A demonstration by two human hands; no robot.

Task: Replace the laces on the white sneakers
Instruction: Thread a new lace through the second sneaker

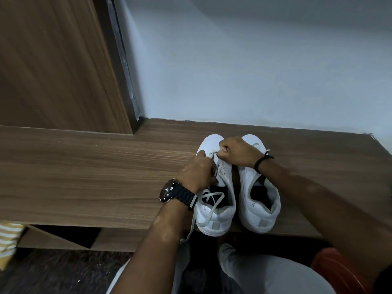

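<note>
Two white sneakers stand side by side on a wooden shelf, heels toward me. My left hand (pixel 198 170) rests on the left sneaker (pixel 216 219), fingers closed on its lace (pixel 209 203) by the eyelets. My right hand (pixel 237 150) sits over the toe area, pinching the lace between thumb and finger. The lace's loose ends loop over the left sneaker's opening and one hangs down past the shelf edge. The right sneaker (pixel 259 211) stands untouched, its eyelets hidden behind my right wrist.
The wooden shelf (pixel 95 177) stretches left; a wooden panel (pixel 53 60) rises at the back left and a pale wall (pixel 254 60) behind. My grey-trousered knees (pixel 265 276) are below, a red stool edge (pixel 339 270) at right, striped cloth (pixel 8 240) at left.
</note>
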